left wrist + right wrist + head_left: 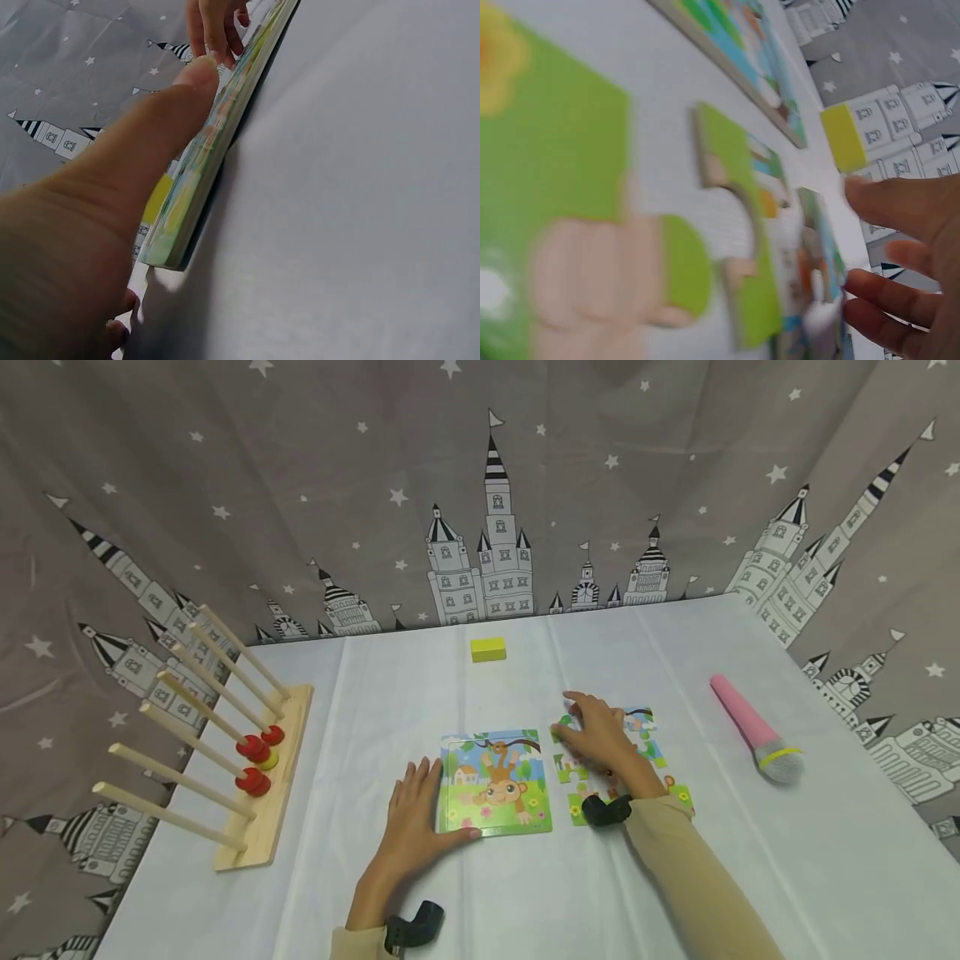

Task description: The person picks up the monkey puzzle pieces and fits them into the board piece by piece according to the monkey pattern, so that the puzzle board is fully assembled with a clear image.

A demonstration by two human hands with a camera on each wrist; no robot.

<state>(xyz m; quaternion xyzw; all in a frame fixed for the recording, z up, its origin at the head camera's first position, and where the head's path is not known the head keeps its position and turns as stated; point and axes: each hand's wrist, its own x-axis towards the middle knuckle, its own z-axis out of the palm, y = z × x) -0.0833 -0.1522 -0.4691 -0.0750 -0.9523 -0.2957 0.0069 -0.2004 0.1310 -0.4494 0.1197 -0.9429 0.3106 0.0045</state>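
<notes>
A square puzzle board (465,789) with a monkey picture lies flat at the middle of the table. My left hand (411,810) rests beside it, fingers extended along its left side and thumb at its lower edge. In the left wrist view, that thumb (196,75) overlaps the board's edge (196,187). My right hand (600,735) is over loose jigsaw pieces (573,768) right of the board, hiding some of them. Thumb and forefinger are spread apart. In the right wrist view, its fingertips (855,289) are close to the far pieces, such as a green piece (757,300).
A wooden peg stand (281,793) with red and yellow beads (253,747) is at the left. Behind the board sits a yellow block (488,649). A pink toy microphone (750,718) lies at the right. A grey castle-print cloth (375,460) hangs behind the white table (510,893).
</notes>
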